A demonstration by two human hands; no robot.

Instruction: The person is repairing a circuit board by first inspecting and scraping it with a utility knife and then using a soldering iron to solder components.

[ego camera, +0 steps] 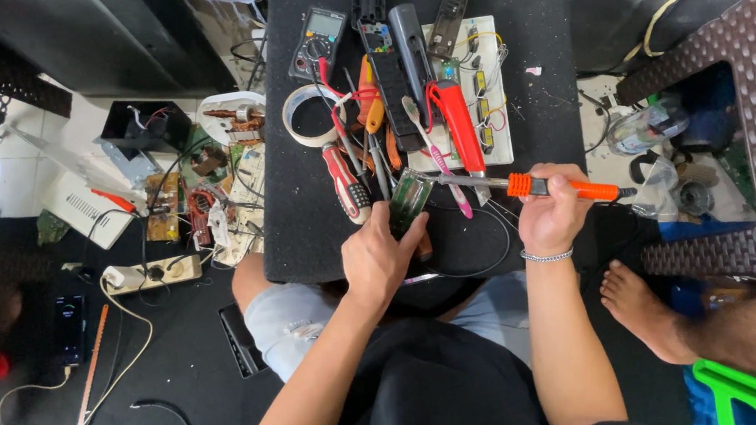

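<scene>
Seen from above, a person sits at a small black table (307,237). The left hand (380,256) is clamped around a small green circuit board (409,199), which sticks out at its 1 o'clock. At 3 o'clock from the board, the right hand (553,211) grips an orange-handled soldering iron (567,188), whose metal tip reaches toward the board at 9 o'clock.

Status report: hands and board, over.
Left hand grips small green circuit board. Right hand holds orange-handled soldering iron, tip at board. Screwdrivers crowd close beside.
</scene>
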